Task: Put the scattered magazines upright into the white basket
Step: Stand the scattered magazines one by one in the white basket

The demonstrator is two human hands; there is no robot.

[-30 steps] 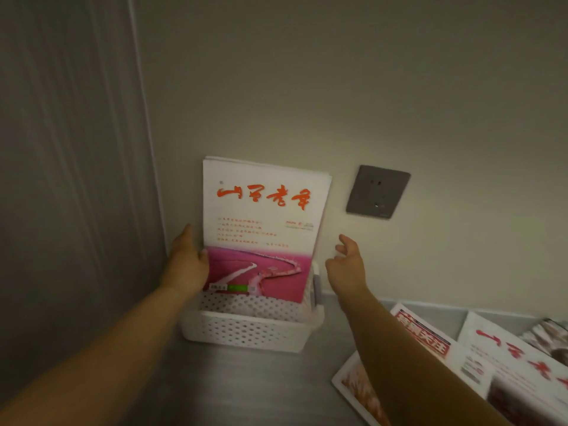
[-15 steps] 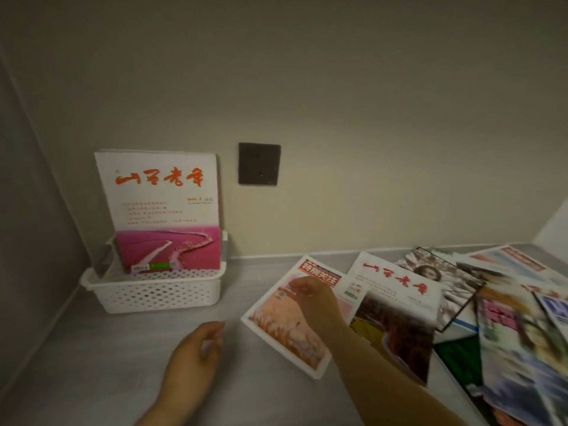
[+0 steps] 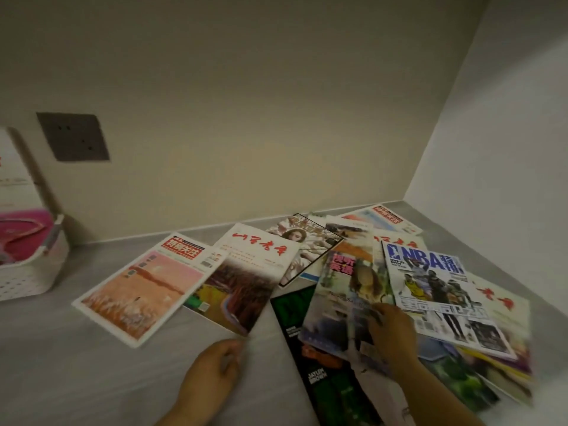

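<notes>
The white basket (image 3: 33, 278) stands at the far left, cut off by the frame edge, with a white and pink magazine (image 3: 15, 186) upright in it. Scattered magazines lie flat on the grey surface: an orange-cover one (image 3: 138, 290), one with red characters (image 3: 246, 272), one with a woman on the cover (image 3: 341, 302), an NBA one (image 3: 436, 290) and a black-green one (image 3: 325, 388). My right hand (image 3: 393, 336) lies on the woman-cover magazine, fingers bent at its right edge; any grip is hidden. My left hand (image 3: 212, 373) hovers loosely curled beside the red-character magazine's near corner, holding nothing.
A dark wall socket (image 3: 73, 136) sits on the back wall above the basket. A side wall (image 3: 507, 149) closes the surface on the right, behind the magazine pile. Bare grey surface (image 3: 76, 364) lies between the basket and my left hand.
My view has swung right, away from the basket. Both hands left the basket; the right hand moved from the orange-cover magazine onto the woman-cover one, and the left hand followed rightward.
</notes>
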